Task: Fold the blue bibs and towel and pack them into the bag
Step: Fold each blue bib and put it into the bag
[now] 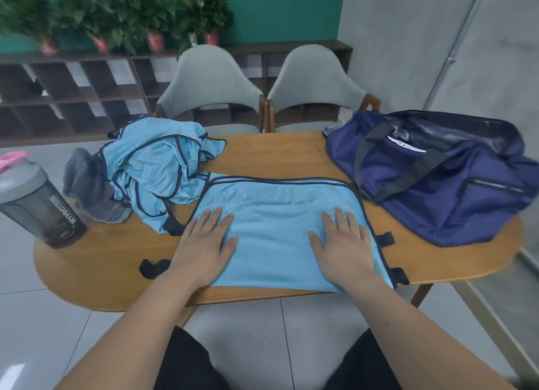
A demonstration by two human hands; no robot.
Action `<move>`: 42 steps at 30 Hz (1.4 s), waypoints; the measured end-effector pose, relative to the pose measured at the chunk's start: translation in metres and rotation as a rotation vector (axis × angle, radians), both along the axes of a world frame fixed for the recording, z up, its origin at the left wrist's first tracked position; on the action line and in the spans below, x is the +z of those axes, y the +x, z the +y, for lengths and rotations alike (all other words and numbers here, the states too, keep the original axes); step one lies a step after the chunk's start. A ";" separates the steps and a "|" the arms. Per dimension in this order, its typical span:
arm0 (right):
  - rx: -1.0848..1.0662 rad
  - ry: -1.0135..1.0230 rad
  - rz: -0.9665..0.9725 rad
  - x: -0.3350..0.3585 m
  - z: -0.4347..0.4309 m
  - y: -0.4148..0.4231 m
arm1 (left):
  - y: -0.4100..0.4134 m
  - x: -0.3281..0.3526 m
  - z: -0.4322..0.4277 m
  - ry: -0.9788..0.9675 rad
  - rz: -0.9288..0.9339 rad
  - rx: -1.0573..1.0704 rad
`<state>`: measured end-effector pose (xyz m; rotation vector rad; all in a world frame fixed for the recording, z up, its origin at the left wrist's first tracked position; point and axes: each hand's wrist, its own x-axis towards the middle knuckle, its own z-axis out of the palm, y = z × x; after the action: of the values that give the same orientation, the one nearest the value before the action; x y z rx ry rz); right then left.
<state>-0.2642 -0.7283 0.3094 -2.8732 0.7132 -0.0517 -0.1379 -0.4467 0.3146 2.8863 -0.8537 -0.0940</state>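
While pressing folded light-blue mesh bib at near edge of wooden desk, left grip and right grip flat, released.

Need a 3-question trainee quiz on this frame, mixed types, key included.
1. True or false: the left hand and right hand both lie flat on the spread blue bib.
2. Where is the navy bag? A: on the right end of the table. B: on a chair. C: on the floor.
3. Short answer: what lies between the shaker bottle and the crumpled bibs?
Key: 1 true; 2 A; 3 the grey towel.
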 end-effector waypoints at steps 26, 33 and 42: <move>0.274 0.107 -0.029 0.037 -0.157 0.054 | -0.114 0.009 -0.201 -0.233 -0.148 -0.657; 0.165 0.096 -0.056 0.025 -0.152 0.065 | -0.136 0.001 -0.207 -0.069 -0.438 -0.727; 0.019 0.234 -0.104 0.027 -0.157 0.070 | -0.150 -0.019 -0.205 -0.374 -0.503 -0.641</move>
<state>-0.1938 -0.8857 0.3359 -2.6323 0.6277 -0.1070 -0.2882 -0.6514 0.2955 2.2087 -1.6425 0.6756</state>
